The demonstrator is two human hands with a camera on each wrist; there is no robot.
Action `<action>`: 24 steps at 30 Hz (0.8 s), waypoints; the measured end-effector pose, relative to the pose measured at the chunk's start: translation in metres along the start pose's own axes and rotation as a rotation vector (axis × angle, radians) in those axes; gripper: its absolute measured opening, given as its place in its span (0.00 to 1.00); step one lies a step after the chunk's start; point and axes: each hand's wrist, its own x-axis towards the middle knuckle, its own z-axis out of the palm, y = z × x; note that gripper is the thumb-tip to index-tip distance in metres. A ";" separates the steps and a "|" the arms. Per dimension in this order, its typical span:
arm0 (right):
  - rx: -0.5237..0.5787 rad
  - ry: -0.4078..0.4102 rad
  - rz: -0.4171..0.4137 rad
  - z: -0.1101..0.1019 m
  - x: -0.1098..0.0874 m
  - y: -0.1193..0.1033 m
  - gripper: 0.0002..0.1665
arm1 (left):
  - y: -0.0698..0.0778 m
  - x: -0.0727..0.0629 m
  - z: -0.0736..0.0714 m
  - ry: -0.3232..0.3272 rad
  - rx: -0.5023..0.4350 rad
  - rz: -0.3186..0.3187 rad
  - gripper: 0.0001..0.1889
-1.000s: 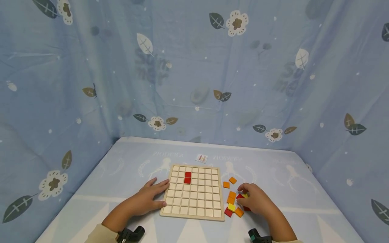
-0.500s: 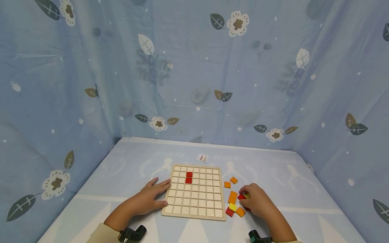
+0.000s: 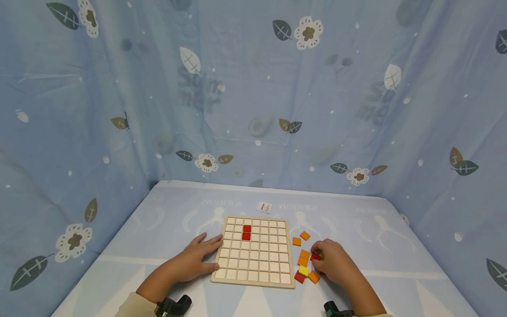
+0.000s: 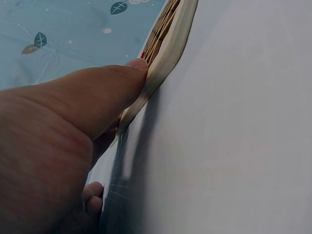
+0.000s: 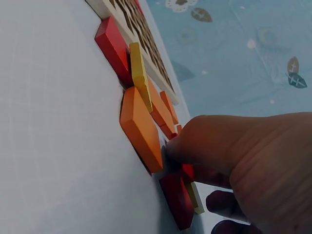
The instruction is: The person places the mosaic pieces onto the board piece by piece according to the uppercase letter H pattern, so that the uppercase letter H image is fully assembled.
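Observation:
A wooden grid board (image 3: pixel 253 265) lies on the table, two red tiles (image 3: pixel 247 232) set one below the other in its upper part. My left hand (image 3: pixel 192 260) rests at the board's left edge with fingers spread; in the left wrist view its thumb (image 4: pixel 114 85) touches the frame. Right of the board, my right hand (image 3: pixel 332 259) pinches a red square tile (image 3: pixel 315 256) between thumb and fingers, low among the loose tiles. In the right wrist view, another red tile (image 5: pixel 176 200) and a pale yellow one (image 5: pixel 196 199) lie beneath the hand, partly hidden.
Between board and right hand lie several orange tiles (image 3: pixel 303 257), a yellow tile (image 3: pixel 303 270) overlapping a red tile (image 3: pixel 299 277), and an orange one (image 3: pixel 314 277). Behind the board is a small printed card (image 3: pixel 264 207). Patterned blue curtains (image 3: pixel 253 88) surround the table (image 3: pixel 190 198).
The red tile at my right fingertips shows more plainly and has turned slightly, with less yellow visible beside it. My left hand stays at the board's edge. The head view shifts a little.

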 end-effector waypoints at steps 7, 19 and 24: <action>0.120 0.009 0.019 0.001 -0.001 -0.002 0.15 | 0.001 -0.001 -0.001 -0.015 -0.011 -0.002 0.43; 0.315 0.067 -0.055 0.009 -0.003 -0.027 0.15 | -0.005 0.001 0.002 0.000 0.023 -0.001 0.43; 0.344 0.052 -0.152 0.013 -0.004 -0.039 0.15 | -0.002 0.001 0.002 0.005 0.019 -0.017 0.43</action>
